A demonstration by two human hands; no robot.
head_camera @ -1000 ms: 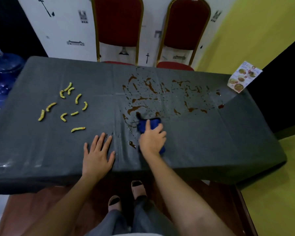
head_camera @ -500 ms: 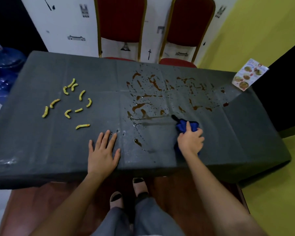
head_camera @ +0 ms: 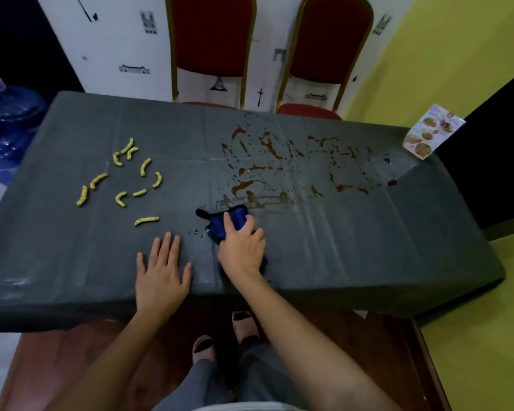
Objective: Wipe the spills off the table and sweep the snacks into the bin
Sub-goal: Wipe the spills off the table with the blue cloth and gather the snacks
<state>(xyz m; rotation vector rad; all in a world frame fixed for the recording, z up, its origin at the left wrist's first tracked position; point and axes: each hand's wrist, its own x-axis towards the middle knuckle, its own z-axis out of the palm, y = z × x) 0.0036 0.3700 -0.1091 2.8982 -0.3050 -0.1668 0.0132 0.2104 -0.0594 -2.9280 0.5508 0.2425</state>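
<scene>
One flat left hand (head_camera: 161, 274); right hand (head_camera: 242, 253) grips cloth (head_camera: 217, 226).

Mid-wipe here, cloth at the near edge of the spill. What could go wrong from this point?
1. The blue cloth in the right hand is small against the wide brown spills; it may smear rather than lift them.
2. A leftward stroke could drag liquid into the yellow snacks.
3. The dark tablecloth may bunch if the left hand, flat on it, lifts.
</scene>
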